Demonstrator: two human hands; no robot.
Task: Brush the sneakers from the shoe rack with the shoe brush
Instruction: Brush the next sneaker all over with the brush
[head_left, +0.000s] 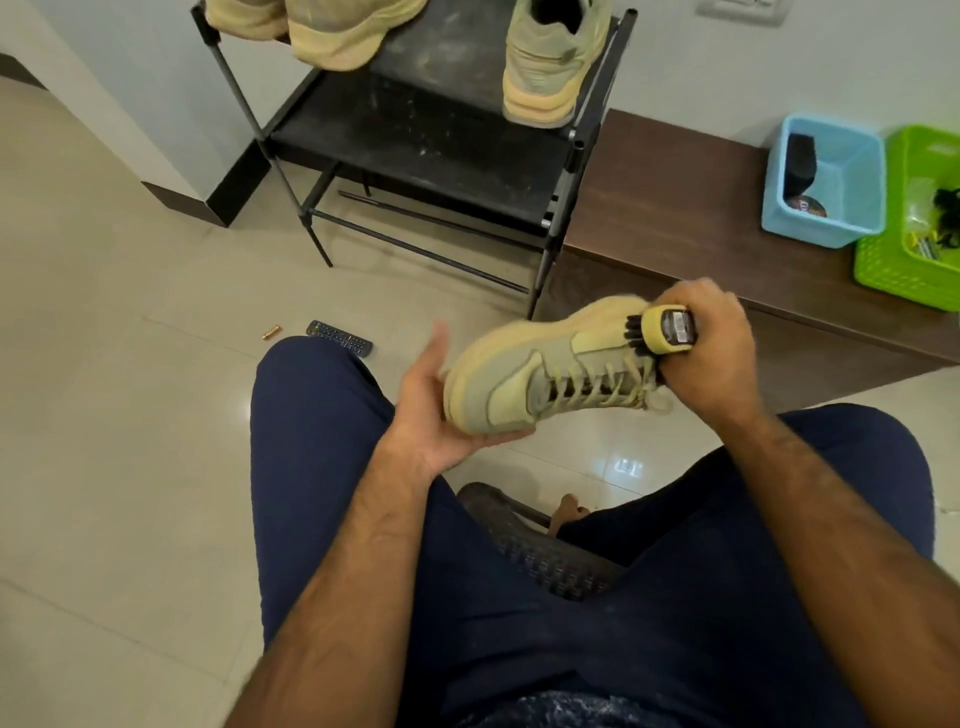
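A tan and olive sneaker (540, 374) lies on its side in mid-air above my lap, toe to the left. My left hand (436, 410) holds it from below at the toe, thumb up beside the sole. My right hand (722, 353) grips a yellow shoe brush (662, 332) with black bristles, pressed against the sneaker's upper near the laces and collar. On the black shoe rack (415, 140) stand a matching sneaker (550, 62) on the right and two more tan sneakers (332, 31) at the top left, partly cut off.
A dark wooden bench (701, 218) right of the rack carries a blue basket (826, 182) and a green basket (919, 223). A remote control (340, 338) and a small battery (271, 331) lie on the tiled floor. I sit on a dark stool (535, 545).
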